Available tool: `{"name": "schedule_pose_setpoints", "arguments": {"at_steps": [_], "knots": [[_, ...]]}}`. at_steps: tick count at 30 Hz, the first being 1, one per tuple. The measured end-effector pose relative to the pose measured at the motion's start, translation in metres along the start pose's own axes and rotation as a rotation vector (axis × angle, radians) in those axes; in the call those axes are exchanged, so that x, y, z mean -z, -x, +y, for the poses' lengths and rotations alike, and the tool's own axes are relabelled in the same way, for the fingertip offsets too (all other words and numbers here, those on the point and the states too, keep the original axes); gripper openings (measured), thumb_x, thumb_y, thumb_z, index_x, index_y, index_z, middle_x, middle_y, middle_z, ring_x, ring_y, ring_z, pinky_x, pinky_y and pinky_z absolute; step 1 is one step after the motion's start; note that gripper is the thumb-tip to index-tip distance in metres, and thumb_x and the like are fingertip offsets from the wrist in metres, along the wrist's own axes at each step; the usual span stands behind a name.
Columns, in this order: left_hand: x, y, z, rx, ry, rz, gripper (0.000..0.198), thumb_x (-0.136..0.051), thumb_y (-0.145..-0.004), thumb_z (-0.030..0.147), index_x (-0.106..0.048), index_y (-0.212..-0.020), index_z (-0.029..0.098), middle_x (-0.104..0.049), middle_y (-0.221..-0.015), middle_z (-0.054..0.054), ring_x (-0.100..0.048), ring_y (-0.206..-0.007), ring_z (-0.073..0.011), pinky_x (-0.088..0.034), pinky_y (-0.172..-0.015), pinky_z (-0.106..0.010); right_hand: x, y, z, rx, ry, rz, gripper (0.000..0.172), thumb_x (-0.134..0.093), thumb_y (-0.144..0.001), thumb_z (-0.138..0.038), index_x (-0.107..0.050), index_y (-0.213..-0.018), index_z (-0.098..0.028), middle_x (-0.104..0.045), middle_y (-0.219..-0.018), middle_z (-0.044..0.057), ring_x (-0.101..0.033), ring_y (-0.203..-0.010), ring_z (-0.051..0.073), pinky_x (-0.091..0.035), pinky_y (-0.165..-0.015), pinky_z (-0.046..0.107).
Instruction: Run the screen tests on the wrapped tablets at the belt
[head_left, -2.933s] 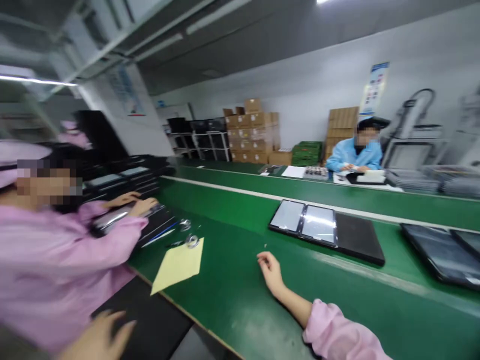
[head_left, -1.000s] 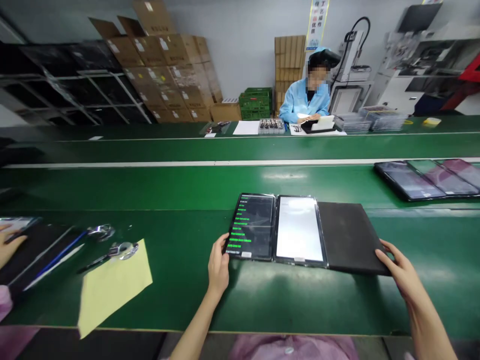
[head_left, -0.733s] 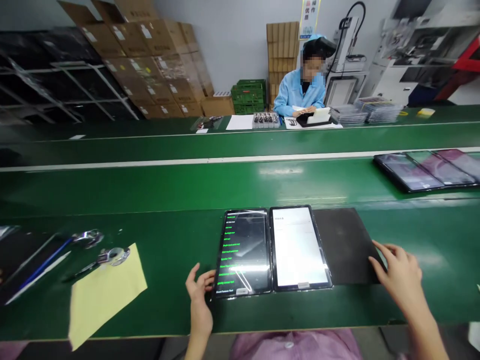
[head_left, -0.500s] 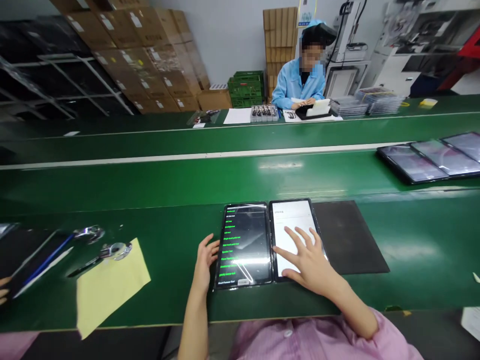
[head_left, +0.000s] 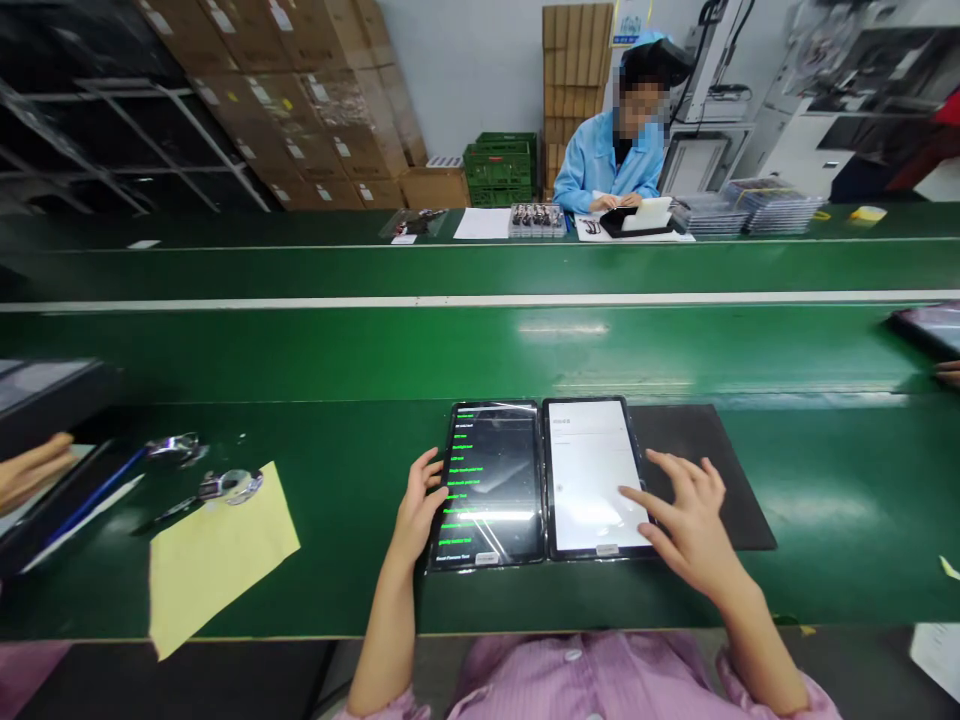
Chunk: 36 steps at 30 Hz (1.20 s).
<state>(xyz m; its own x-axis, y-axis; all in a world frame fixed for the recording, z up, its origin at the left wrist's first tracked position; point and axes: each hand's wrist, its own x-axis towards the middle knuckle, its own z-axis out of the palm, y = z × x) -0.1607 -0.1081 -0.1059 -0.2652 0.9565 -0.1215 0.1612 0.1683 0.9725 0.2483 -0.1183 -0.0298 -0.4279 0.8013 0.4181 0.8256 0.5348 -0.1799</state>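
The tablets (head_left: 495, 470) look glossy, the black board (head_left: 691, 428) matt

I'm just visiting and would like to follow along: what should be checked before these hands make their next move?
1. Tablets side by side: ok; the dark-screen tablet lies left of the white-screen tablet.
2. Both screens lit: ok; one shows green lines of text, the other is mostly white.
3. Left hand at the dark-screen tablet's left edge: ok.
4. Right hand off the white screen: not ok; fingers overlap it in view. Whether a fingertip touches: cannot tell.
5. Yellow paper apart from the tablets: ok; it lies well to the left.
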Motion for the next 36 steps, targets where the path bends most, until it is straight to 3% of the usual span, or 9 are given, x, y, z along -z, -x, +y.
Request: {"name": "schedule_pose_setpoints", "arguments": {"at_steps": [6, 13, 19, 23, 27, 30, 33, 36], "knots": [[0.001, 0.001, -0.001, -0.024, -0.017, -0.007, 0.072, -0.06, -0.077, 0.049, -0.04, -0.141, 0.024, -0.059, -0.125, -0.01, -0.06, -0.105, -0.0258, -0.049, -0.086, -0.038, -0.028, -0.012, -0.036, 0.135, 0.015, -0.078, 0.04, -0.051, -0.098, -0.055, -0.063, -0.132, -0.04, -0.036, -0.153, 0.014, -0.037, -0.132, 0.038, -0.015, -0.109, 0.069], [0.002, 0.0, -0.001, -0.034, -0.037, -0.011, 0.072, -0.06, -0.077, 0.05, -0.041, -0.141, 0.024, -0.059, -0.125, -0.01, -0.06, -0.105, -0.026, -0.048, -0.088, -0.04, -0.021, -0.058, -0.021, 0.091, 0.05, -0.142, 0.042, -0.055, -0.096, -0.056, -0.064, -0.133, -0.037, -0.04, -0.151, 0.015, -0.036, -0.131, 0.041, -0.016, -0.109, 0.07], [0.004, 0.0, -0.006, -0.05, -0.059, -0.011, 0.071, -0.06, -0.078, 0.048, -0.042, -0.142, 0.024, -0.059, -0.127, -0.01, -0.059, -0.108, -0.0266, -0.048, -0.092, -0.041, -0.037, -0.092, -0.02, 0.315, 0.01, -0.299, 0.052, -0.055, -0.095, -0.062, -0.052, -0.143, -0.044, -0.035, -0.156, 0.012, -0.036, -0.134, 0.04, -0.014, -0.11, 0.07], [0.008, -0.004, -0.011, -0.035, -0.017, -0.059, 0.071, -0.06, -0.079, 0.05, -0.041, -0.143, 0.024, -0.059, -0.128, -0.01, -0.059, -0.109, -0.0266, -0.046, -0.097, -0.042, -0.054, -0.126, -0.004, 0.149, 0.098, -0.292, 0.05, -0.049, -0.098, -0.061, -0.056, -0.142, -0.038, -0.035, -0.155, 0.017, -0.032, -0.137, 0.042, -0.015, -0.108, 0.073], [0.011, -0.007, -0.016, -0.03, 0.026, -0.076, 0.072, -0.061, -0.079, 0.05, -0.041, -0.143, 0.024, -0.059, -0.128, -0.01, -0.06, -0.109, -0.0267, -0.045, -0.099, -0.044, -0.058, -0.154, 0.01, 0.163, 0.126, -0.365, 0.049, -0.055, -0.095, -0.062, -0.061, -0.137, -0.036, -0.034, -0.154, 0.016, -0.029, -0.139, 0.043, -0.01, -0.109, 0.074], [0.01, -0.007, -0.018, -0.034, 0.039, -0.068, 0.071, -0.063, -0.078, 0.049, -0.043, -0.142, 0.024, -0.06, -0.127, -0.01, -0.06, -0.108, -0.0272, -0.046, -0.099, -0.045, -0.048, -0.157, 0.018, 0.173, 0.098, -0.291, 0.053, -0.052, -0.095, -0.064, -0.058, -0.139, -0.035, -0.033, -0.154, 0.015, -0.027, -0.139, 0.04, -0.01, -0.11, 0.071], [0.008, -0.007, -0.016, -0.035, 0.049, -0.067, 0.072, -0.062, -0.078, 0.051, -0.043, -0.141, 0.023, -0.061, -0.125, -0.01, -0.061, -0.107, -0.0268, -0.046, -0.098, -0.044, -0.032, -0.151, 0.032, 0.085, 0.038, -0.178, 0.054, -0.039, -0.1, -0.064, -0.054, -0.141, -0.032, -0.036, -0.15, 0.015, -0.029, -0.137, 0.037, -0.012, -0.112, 0.067], [0.004, -0.006, -0.013, -0.032, 0.059, -0.039, 0.071, -0.06, -0.078, 0.052, -0.043, -0.141, 0.023, -0.061, -0.123, -0.01, -0.062, -0.104, -0.0258, -0.046, -0.097, -0.044, -0.021, -0.144, 0.044, 0.02, -0.046, -0.167, 0.053, -0.03, -0.102, -0.062, -0.056, -0.137, -0.032, -0.042, -0.144, 0.014, -0.034, -0.133, 0.035, -0.015, -0.112, 0.065]]}}
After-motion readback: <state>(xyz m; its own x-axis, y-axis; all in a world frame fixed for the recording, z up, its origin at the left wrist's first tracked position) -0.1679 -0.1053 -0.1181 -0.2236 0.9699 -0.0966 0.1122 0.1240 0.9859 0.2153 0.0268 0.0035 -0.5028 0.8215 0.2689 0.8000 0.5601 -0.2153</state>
